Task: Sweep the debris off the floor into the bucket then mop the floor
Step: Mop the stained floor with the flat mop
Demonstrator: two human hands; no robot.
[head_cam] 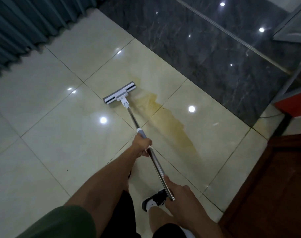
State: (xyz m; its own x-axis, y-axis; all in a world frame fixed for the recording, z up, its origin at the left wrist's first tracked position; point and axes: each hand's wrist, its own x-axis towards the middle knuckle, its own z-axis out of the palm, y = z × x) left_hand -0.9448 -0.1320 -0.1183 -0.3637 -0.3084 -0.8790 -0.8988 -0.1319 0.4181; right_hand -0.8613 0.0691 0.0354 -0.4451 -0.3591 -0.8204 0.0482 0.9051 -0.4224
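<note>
Steel-handled flat white mop (119, 93) is gripped by left hand (142, 145) and right hand (178, 194), fingers wrapped around it, to push through yellowish stain (170, 121).

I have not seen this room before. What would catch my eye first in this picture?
First the yellow-brown stain, a streak across the pale floor tiles at centre right. The mop has its flat head on the floor at the stain's left edge. The left hand grips the handle midway and the right hand grips its near end.
</note>
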